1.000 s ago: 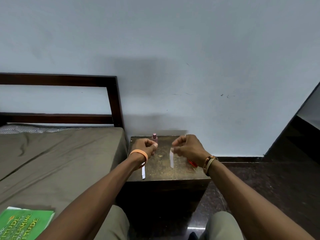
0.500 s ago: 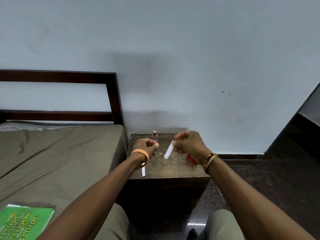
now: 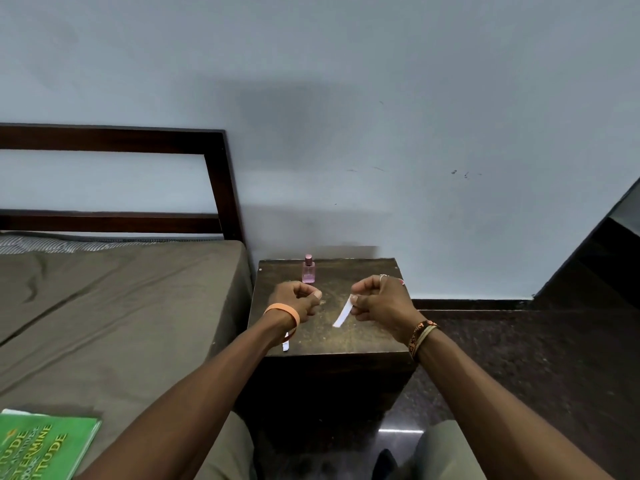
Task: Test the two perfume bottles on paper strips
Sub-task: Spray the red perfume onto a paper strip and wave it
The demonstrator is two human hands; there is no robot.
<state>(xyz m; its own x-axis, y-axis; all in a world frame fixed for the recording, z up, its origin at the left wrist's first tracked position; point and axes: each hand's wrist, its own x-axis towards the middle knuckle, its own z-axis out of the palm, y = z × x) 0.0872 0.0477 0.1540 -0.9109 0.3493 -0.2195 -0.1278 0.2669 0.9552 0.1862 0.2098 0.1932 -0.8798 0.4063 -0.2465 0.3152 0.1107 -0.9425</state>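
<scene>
A pink perfume bottle (image 3: 308, 270) stands upright at the back of the dark bedside table (image 3: 367, 337). My right hand (image 3: 381, 299) pinches a white paper strip (image 3: 342, 312) by its top end, and the strip slants down to the left above the tabletop. My left hand (image 3: 296, 301) hovers in a fist just in front of the pink bottle, thumb on top, with nothing visible in it. A second paper strip (image 3: 285, 344) lies on the table under my left wrist. A bit of something red (image 3: 401, 281) peeks out behind my right hand.
A bed (image 3: 114, 306) with an olive sheet and a dark wooden headboard (image 3: 218, 174) adjoins the table on the left. On the bed's near corner lies a green book (image 3: 41, 445). The wall rises directly behind the table, with dark floor (image 3: 519, 358) to the right.
The strip in my right hand has swung from hanging straight down to slanting down-left. My left hand has stayed in a fist near the pink bottle.
</scene>
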